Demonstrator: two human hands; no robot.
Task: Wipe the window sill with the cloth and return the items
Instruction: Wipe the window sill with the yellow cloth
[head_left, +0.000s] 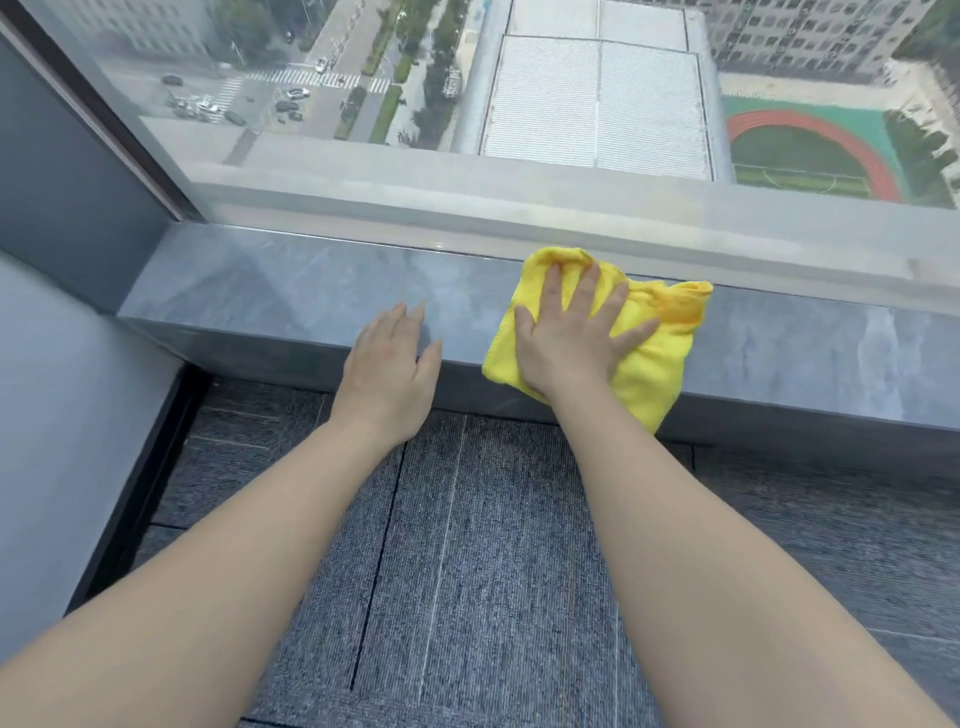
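Observation:
A yellow cloth lies crumpled on the grey stone window sill, its lower corner hanging over the sill's front edge. My right hand presses flat on the cloth with fingers spread. To the left of the cloth, my left hand rests palm down at the sill's front edge, fingers apart, holding nothing. No other items stand on the visible stretch of sill.
A large window pane rises directly behind the sill, with streets and buildings far below. A grey wall panel and dark frame close off the sill's left end. Grey carpet tiles cover the floor under my arms.

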